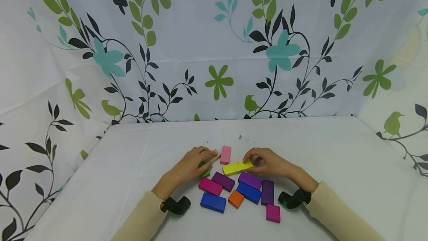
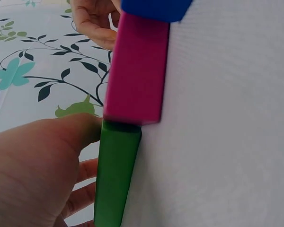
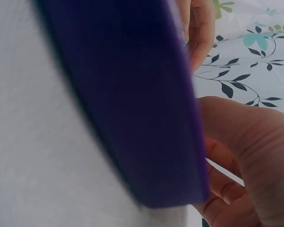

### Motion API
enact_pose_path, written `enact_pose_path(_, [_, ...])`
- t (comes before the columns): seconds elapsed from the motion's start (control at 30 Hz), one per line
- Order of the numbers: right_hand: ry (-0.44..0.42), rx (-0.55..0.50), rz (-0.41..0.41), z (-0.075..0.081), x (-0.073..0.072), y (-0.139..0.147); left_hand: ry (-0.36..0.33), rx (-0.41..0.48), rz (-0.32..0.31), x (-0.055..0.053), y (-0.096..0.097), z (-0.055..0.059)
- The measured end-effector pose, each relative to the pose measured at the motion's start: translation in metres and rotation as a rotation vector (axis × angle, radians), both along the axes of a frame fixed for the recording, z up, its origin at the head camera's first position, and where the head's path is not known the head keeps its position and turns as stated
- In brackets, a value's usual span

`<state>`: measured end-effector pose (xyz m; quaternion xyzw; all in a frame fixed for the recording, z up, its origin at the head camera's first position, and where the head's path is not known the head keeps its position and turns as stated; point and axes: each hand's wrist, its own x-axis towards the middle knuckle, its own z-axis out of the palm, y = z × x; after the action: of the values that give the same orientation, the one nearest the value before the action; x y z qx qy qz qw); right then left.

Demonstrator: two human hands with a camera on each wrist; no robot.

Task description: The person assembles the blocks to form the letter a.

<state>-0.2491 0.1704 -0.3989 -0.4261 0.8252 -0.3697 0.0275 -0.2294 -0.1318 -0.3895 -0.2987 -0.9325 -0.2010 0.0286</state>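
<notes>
My right hand (image 1: pixel 271 162) pinches the right end of a yellow block (image 1: pixel 235 168), index finger on the far side and thumb on the near side. My left hand (image 1: pixel 194 163) holds a plain wooden block (image 1: pixel 215 156) between fingers and thumb; the hand hides part of it. A green block (image 1: pixel 205 174) lies under this hand, partly covered. The left wrist view shows the green block (image 2: pixel 116 175) end to end with a magenta one (image 2: pixel 137 71). Just beyond the yellow block lies a pink block (image 1: pixel 225 155). A dark purple block (image 3: pixel 132 118) fills much of the right wrist view.
Nearer the body, several blocks lie loosely grouped on the white cloth: plum (image 1: pixel 223 181), magenta (image 1: pixel 210 186), violet (image 1: pixel 250 180), blue (image 1: pixel 213 202), a second blue (image 1: pixel 249 192), orange (image 1: pixel 236 199), dark purple (image 1: pixel 267 192) and a short magenta one (image 1: pixel 273 213). A patterned curtain (image 1: pixel 187 55) hangs behind.
</notes>
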Motion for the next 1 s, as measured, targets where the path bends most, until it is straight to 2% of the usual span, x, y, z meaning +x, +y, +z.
enact_pose_path(0.5, [-0.06, -0.03, -0.014, -0.005, -0.003, 0.005, 0.008, -0.006, 0.003, 0.0, 0.0, -0.002])
enact_pose_path(0.8, [-0.066, -0.028, -0.045, -0.005, -0.004, 0.012, 0.009, -0.016, 0.002, -0.001, 0.0, -0.003])
enact_pose_path(1.0, [-0.05, -0.038, -0.038, -0.005, -0.007, 0.018, 0.006, -0.014, 0.01, -0.001, 0.0, -0.003])
